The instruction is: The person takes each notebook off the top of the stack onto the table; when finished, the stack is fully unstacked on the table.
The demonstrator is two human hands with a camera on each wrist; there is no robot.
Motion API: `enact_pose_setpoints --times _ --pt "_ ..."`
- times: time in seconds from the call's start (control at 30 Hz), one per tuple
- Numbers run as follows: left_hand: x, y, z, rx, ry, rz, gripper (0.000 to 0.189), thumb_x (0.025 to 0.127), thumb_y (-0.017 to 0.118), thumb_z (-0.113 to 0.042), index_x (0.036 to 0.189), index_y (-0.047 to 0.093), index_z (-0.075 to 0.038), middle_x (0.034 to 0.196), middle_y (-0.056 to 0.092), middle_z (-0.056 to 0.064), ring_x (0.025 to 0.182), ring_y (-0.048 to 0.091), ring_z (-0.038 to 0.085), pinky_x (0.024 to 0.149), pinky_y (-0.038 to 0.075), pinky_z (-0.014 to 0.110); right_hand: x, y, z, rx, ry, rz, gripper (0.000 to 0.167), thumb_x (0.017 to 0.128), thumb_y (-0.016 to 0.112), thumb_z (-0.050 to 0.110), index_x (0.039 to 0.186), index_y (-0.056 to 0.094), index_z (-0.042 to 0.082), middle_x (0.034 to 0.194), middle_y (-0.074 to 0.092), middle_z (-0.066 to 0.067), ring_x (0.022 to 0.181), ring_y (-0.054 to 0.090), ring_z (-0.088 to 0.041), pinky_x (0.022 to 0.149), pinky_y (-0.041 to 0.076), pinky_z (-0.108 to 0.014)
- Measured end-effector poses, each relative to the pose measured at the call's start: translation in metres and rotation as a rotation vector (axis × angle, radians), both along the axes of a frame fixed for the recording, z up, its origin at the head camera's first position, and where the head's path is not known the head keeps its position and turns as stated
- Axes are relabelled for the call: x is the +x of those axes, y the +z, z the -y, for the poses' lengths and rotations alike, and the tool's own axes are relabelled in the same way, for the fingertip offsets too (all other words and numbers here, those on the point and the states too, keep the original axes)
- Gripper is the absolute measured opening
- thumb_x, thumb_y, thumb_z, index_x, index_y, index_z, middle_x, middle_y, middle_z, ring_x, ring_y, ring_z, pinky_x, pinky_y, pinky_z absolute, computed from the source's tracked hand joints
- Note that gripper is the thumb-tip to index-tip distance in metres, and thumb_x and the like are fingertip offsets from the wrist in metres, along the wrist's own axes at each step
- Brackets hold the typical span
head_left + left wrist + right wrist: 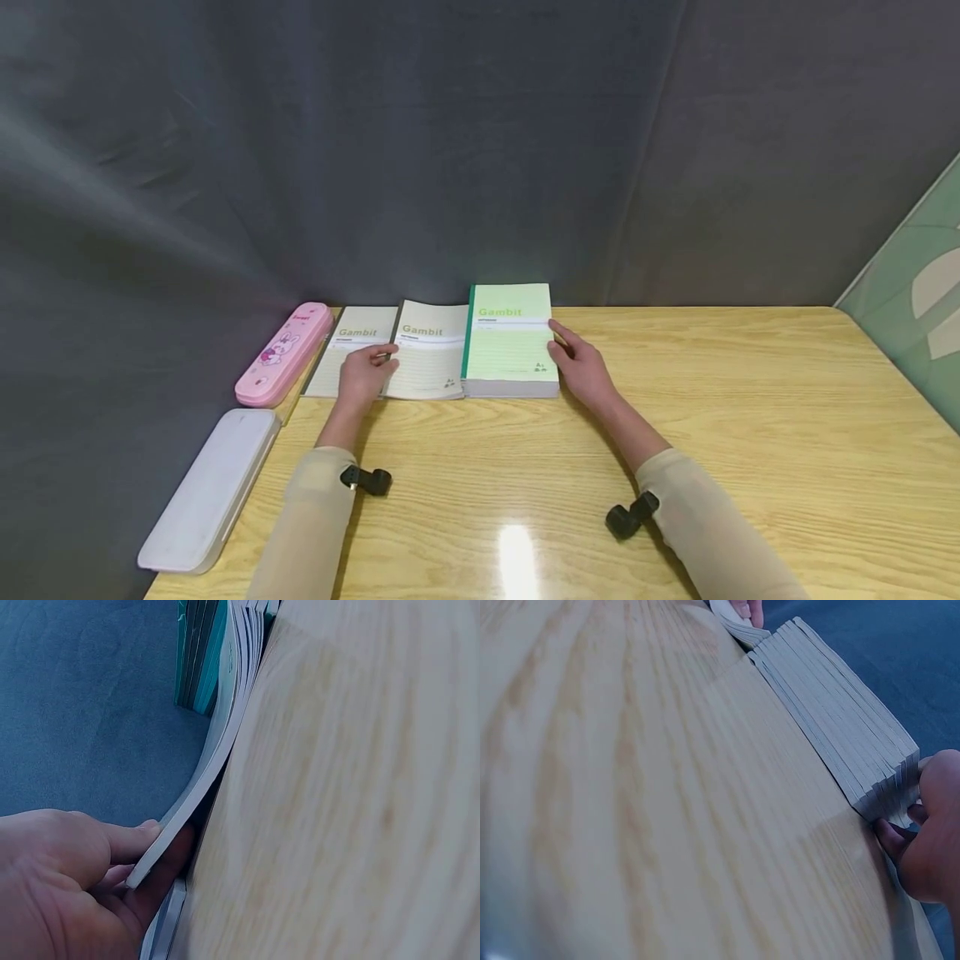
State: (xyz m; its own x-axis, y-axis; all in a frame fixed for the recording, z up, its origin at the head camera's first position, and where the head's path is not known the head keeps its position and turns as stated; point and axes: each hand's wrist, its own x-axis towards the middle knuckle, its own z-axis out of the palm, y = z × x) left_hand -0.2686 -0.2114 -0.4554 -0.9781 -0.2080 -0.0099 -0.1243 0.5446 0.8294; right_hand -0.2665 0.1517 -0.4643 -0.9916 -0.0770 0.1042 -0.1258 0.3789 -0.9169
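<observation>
My left hand (362, 377) pinches the left edge of a cream "Gambit" notebook (429, 365) between thumb and fingers. That edge is bent up off the table, as the left wrist view shows, with the thumb above and fingers beneath. Another cream notebook (366, 322) lies flat just left of it, partly behind the hand. To the right stands a thick stack of notebooks (510, 354), the top one light green with a green spine. My right hand (587, 375) touches the right side of this stack; in the right wrist view its fingers rest against the page edges (840, 712).
A pink pencil case (285, 354) with a rabbit picture lies at the table's left edge. Nearer to me is a white case (210, 492). Dark cloth (480, 150) hangs behind the wooden table (750, 433), and a green patterned panel (922, 275) stands at right.
</observation>
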Motion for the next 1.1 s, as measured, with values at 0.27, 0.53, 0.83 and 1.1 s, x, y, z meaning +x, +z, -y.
enact_pose_setpoints --times 0.27,0.53,0.83,1.1 --pt "-0.003 -0.003 -0.004 0.030 0.004 -0.046 0.027 0.094 0.070 -0.007 0.121 0.074 -0.003 0.128 0.066 0.019 0.115 0.063 0.031 0.099 0.051 0.043 -0.001 0.001 0.000 0.005 -0.013 0.000 0.050 0.108 0.051 0.025 0.156 0.041 0.011 0.158 0.040 -0.010 0.144 0.039 -0.029 0.117 0.033 -0.045" --pt "-0.004 -0.006 -0.004 0.087 0.009 -0.056 0.027 0.095 0.069 -0.006 0.121 0.073 -0.002 0.125 0.067 0.019 0.113 0.062 0.029 0.098 0.051 0.042 -0.001 0.003 0.000 0.035 -0.011 -0.013 0.050 0.108 0.050 0.024 0.156 0.040 0.011 0.158 0.040 -0.007 0.143 0.040 -0.028 0.116 0.035 -0.045" --pt "-0.005 -0.009 -0.002 0.127 0.017 -0.055 0.027 0.096 0.068 -0.004 0.121 0.072 0.000 0.122 0.068 0.019 0.108 0.060 0.026 0.093 0.051 0.039 0.000 0.004 0.003 0.047 -0.006 -0.008 0.050 0.109 0.050 0.025 0.156 0.039 0.011 0.159 0.038 -0.004 0.145 0.036 -0.027 0.117 0.033 -0.045" --pt "-0.004 -0.014 -0.001 0.146 0.007 -0.052 0.027 0.096 0.068 -0.004 0.122 0.072 -0.001 0.123 0.065 0.018 0.104 0.056 0.022 0.088 0.050 0.034 -0.001 0.005 0.004 0.043 -0.019 -0.006 0.050 0.108 0.051 0.022 0.155 0.040 0.009 0.158 0.040 -0.007 0.142 0.041 -0.028 0.115 0.036 -0.045"
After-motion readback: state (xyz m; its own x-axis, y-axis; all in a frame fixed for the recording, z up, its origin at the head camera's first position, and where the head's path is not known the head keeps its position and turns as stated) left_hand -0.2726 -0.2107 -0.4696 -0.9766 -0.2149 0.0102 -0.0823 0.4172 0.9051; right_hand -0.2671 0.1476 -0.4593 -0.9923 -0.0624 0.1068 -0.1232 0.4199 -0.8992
